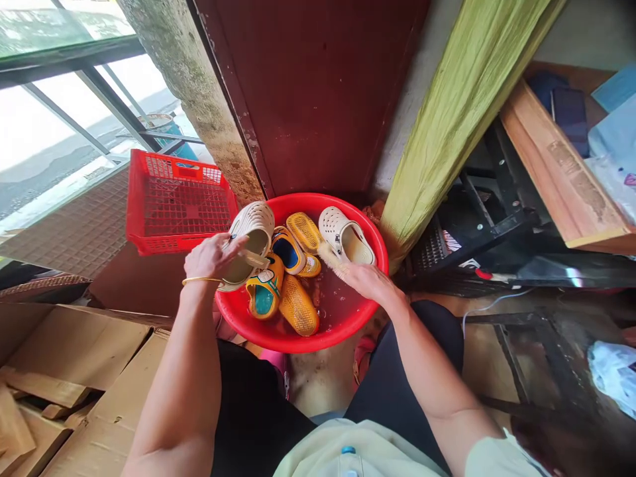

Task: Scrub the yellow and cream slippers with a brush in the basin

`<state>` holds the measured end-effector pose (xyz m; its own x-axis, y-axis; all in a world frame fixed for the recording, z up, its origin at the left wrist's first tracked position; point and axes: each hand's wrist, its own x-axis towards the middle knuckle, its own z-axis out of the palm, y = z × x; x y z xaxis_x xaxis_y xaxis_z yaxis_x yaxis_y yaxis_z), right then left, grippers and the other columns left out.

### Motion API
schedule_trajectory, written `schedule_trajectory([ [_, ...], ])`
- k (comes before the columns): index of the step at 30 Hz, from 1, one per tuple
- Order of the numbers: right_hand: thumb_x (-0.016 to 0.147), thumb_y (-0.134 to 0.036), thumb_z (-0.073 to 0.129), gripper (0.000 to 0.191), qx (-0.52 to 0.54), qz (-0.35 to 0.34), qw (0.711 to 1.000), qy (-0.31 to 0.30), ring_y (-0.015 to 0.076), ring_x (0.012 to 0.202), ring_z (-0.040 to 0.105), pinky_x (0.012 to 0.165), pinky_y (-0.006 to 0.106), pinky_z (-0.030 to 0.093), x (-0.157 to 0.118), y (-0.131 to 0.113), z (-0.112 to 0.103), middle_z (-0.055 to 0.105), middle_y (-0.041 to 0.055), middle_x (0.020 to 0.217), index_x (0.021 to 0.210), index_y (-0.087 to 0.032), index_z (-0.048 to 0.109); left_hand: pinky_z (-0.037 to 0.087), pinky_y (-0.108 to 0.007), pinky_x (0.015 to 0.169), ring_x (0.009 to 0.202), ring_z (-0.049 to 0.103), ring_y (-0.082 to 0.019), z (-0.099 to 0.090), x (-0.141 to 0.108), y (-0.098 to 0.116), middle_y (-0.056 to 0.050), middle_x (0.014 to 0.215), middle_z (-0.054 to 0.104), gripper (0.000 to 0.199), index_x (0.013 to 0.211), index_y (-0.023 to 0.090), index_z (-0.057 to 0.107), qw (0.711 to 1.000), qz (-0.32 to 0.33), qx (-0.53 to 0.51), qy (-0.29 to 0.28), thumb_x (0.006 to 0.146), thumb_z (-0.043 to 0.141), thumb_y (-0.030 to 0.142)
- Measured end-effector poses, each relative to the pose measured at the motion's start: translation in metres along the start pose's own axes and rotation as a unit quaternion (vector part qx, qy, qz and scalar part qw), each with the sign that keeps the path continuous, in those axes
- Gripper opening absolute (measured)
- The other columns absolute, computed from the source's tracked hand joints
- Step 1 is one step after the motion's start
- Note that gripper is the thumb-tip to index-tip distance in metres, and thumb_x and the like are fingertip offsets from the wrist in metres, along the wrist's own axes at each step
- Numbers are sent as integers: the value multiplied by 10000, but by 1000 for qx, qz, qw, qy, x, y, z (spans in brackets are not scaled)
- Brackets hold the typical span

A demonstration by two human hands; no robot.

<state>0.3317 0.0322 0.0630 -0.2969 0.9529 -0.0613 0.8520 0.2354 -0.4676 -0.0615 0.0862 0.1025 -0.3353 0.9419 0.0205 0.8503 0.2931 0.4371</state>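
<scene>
My left hand (211,256) grips a cream clog (254,222), lifted and tilted over the left rim of a round red basin (342,334). Closed around a pale bristle brush (332,260), my right hand (370,281) is on the basin's right side. Just beyond it, a second cream clog (342,232) leans against the inner wall. Between my hands lie a yellow clog with a teal inside (263,301), another yellow clog with a blue inside (287,253), and yellow soles facing up (299,306). A little bubbly water shows on the basin floor.
A red plastic crate (186,199) stands behind the basin on the left. Cardboard boxes (79,344) and wood pieces lie at lower left. A dark red door (318,93) rises ahead. A green curtain (442,112) and a wooden drawer (561,165) are on the right.
</scene>
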Motion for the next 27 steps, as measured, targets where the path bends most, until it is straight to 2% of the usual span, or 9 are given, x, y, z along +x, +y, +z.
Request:
schedule_trajectory([
  [3,976,-435,621,706,-2,33,997,67,293,1135,676,932,351,513,9,-2,-7,688,145,1340,1605,-226,378,419,-645,1041,1239,602,-483,6,2,9,-229,1251,702,698,1149,211,678,999,26,35,-26,805,573,809],
  [5,912,-443,708,972,-14,70,992,102,334,1185,656,968,388,510,18,-3,-3,644,196,1388,1670,-167,166,430,-609,1039,1244,603,-473,13,8,3,-228,1239,707,705,1147,220,665,999,16,19,-23,791,567,820],
  [7,889,-398,738,1076,-38,104,987,113,358,1187,654,975,412,506,28,-2,7,639,226,1376,1676,-139,52,451,-568,1025,1230,615,-459,19,15,-10,-217,1221,718,667,1154,226,660,1000,1,-7,-22,781,606,777],
  [9,911,-339,708,1048,-61,124,983,122,370,1181,654,973,430,503,38,-2,18,644,249,1351,1674,-126,21,467,-528,1011,1196,638,-437,25,18,-23,-196,1175,740,546,1137,230,670,999,-5,-35,-22,806,625,661],
  [13,953,-265,616,935,-52,115,981,144,372,1140,673,976,455,499,56,-2,35,679,272,1262,1668,-83,40,468,-494,1016,1128,673,-402,36,15,-33,-150,1062,768,369,1084,252,696,997,19,-70,-12,795,640,475],
  [17,934,-256,636,933,1,130,983,130,395,1128,687,993,494,489,65,-2,43,701,272,1210,1664,-66,88,450,-538,1045,1180,648,-430,47,6,-23,-198,1110,749,464,1054,241,669,997,43,-54,-18,756,686,596],
  [20,920,-251,635,882,26,136,982,127,385,1017,723,918,501,528,66,1,43,736,241,1103,1660,-94,181,367,-623,1109,1288,581,-467,51,1,-18,-260,1228,706,536,1062,216,646,998,34,-35,-27,778,647,670],
  [23,904,-243,612,806,43,127,977,163,351,931,734,836,478,561,66,5,38,743,197,1096,1640,-174,289,227,-655,1192,1432,449,-468,52,-6,-13,-275,1418,608,567,1163,201,626,993,49,-106,18,768,702,600],
  [27,816,-249,634,721,151,133,952,229,327,1098,690,905,440,570,69,10,25,693,167,1281,1510,-177,454,127,-564,1272,1514,345,-412,51,-28,9,-189,1474,590,528,1191,223,678,951,134,-268,80,737,796,464],
])
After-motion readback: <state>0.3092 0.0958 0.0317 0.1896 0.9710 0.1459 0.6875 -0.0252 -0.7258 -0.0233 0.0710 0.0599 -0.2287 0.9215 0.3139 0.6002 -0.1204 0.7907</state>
